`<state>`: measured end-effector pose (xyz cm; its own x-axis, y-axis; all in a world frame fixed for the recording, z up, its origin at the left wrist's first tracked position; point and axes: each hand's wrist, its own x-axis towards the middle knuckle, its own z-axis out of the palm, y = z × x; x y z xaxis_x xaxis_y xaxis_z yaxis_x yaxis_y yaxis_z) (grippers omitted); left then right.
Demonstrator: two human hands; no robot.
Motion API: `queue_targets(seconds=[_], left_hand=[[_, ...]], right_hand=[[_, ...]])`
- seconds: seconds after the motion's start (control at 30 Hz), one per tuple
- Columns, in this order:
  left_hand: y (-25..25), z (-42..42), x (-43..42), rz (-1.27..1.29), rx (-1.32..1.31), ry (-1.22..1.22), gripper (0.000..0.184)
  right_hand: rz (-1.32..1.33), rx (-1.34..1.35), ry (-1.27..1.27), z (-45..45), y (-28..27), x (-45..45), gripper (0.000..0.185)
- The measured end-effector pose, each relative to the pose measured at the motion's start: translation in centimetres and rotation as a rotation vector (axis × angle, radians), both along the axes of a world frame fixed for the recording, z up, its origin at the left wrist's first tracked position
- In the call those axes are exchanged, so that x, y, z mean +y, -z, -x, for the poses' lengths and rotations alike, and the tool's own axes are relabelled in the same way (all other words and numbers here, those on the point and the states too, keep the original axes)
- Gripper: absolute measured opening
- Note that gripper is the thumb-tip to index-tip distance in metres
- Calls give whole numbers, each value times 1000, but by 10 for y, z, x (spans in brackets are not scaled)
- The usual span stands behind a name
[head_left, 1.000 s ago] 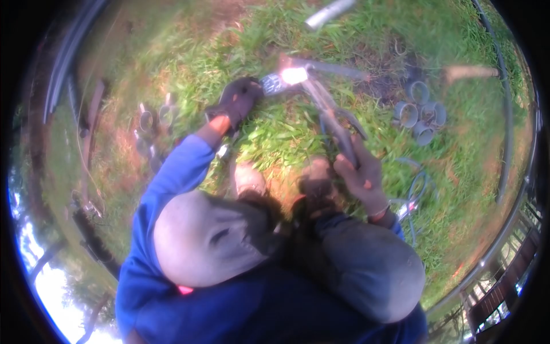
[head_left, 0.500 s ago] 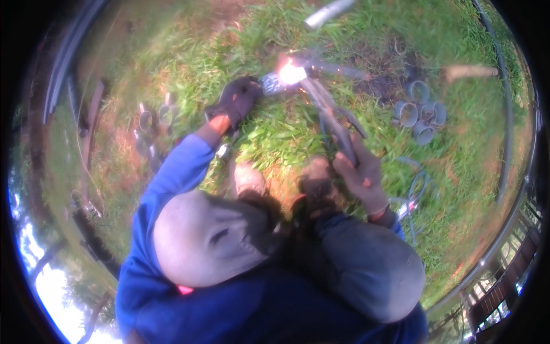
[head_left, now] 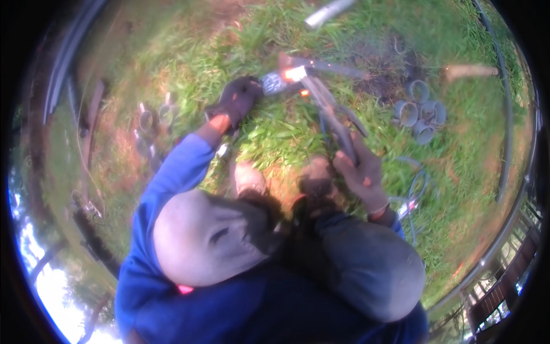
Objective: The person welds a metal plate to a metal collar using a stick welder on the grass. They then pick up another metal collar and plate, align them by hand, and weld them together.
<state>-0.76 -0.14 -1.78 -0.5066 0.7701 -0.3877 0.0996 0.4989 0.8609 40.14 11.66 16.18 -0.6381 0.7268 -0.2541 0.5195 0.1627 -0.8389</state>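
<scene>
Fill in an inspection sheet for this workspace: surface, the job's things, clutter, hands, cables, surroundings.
Surface: grass, with patches of bare soil.
Job's things: metal piece with a bright glow at its right end; bar running right from the glow; tool with its far end near the glow.
Clutter: rings grouped on the right, more on the left; pipe at the top.
Hands: left hand, dark-gloved, on the metal piece; right hand around the tool.
Cables: blue loop right of the right hand; cable or hose, unclear.
Surroundings: railing at lower right.
</scene>
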Motion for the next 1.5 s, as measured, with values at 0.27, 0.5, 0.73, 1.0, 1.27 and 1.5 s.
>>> queue_targets(seconds=[0.27,0.5,0.73,1.0,1.27,1.5], left_hand=[[-2,0,2,22,21,-8,32],[3,2,1,-15,2,1,32],[-12,-2,3,20,5,-1,32],[34,3,-4,28,-28,-74,32],[16,5,-2,12,41,13,31],[6,4,3,29,31,34,31]], right_hand=[[-15,35,1,-3,7,-2,65],[1,14,-9,0,0,-2,66],[41,22,-6,0,-1,-1,65],[-37,70,-13,-8,12,-4,67],[27,22,18,-3,2,-4,67],[35,10,15,0,-2,-3,65]])
